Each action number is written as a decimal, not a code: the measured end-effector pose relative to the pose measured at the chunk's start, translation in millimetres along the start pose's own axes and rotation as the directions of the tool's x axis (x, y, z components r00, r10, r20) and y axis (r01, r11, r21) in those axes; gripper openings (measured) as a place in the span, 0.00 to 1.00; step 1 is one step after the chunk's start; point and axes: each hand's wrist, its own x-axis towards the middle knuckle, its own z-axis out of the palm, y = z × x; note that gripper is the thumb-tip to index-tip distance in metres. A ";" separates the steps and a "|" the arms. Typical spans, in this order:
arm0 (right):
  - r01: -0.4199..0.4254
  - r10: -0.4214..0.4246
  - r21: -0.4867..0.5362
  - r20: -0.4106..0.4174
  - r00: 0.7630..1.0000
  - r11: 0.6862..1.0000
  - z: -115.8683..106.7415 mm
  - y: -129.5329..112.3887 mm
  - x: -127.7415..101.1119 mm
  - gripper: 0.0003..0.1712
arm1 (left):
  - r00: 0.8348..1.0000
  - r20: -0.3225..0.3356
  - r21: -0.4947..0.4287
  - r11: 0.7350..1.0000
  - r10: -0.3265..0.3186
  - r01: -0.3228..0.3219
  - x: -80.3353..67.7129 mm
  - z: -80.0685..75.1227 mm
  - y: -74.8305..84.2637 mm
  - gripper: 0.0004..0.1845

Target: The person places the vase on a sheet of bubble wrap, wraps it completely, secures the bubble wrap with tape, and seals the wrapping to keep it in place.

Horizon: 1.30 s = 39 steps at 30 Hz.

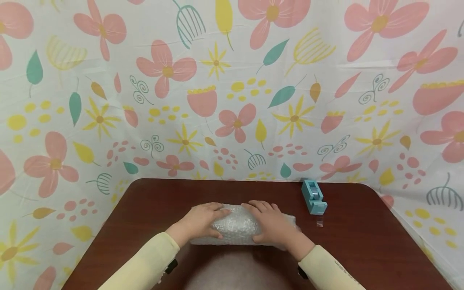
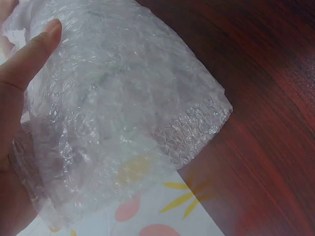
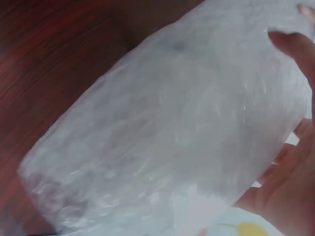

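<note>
Inside, the bubble-wrap bundle hides its contents under both hands.

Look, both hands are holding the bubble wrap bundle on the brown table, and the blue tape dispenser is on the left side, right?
Not quite. The head view shows the blue tape dispenser on the person's right side. Both hands, left hand and right hand, do hold the bubble wrap bundle on the brown table.

Under your hands the bubble wrap is clear, glossy plastic, its surface pimpled with small air cells that catch the light. Your desk is dark reddish wood with visible grain and a soft sheen. The tape dispenser looks like smooth light-blue plastic; the flowered backdrop is thin creased sheeting.
</note>
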 end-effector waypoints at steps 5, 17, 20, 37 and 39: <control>0.075 -0.090 -0.152 -0.090 0.992 0.986 0.1 -18.5 -5.7 0.33 | 1.000 0.010 -0.009 1.000 -0.020 0.020 1.0 0.3 -0.8 0.40; 0.052 -0.108 -0.228 -0.237 0.965 0.972 -5.4 -13.7 -9.3 0.23 | 1.000 -0.027 0.095 0.995 -0.007 0.010 -0.5 2.1 2.4 0.41; 0.029 -0.076 -0.206 -0.226 0.971 0.978 -6.2 -7.1 -8.0 0.22 | 0.999 -0.034 0.096 0.995 0.008 -0.005 -0.3 3.2 3.4 0.42; 0.024 -0.084 -0.237 -0.250 0.965 0.971 27.8 -11.2 -29.5 0.26 | 0.995 -0.052 0.284 0.956 0.090 -0.072 -2.7 9.0 7.4 0.34; 0.033 -0.110 -0.285 -0.260 0.959 0.958 33.6 -9.5 -32.5 0.26 | 0.995 -0.047 0.275 0.959 0.091 -0.075 -2.5 9.8 8.0 0.33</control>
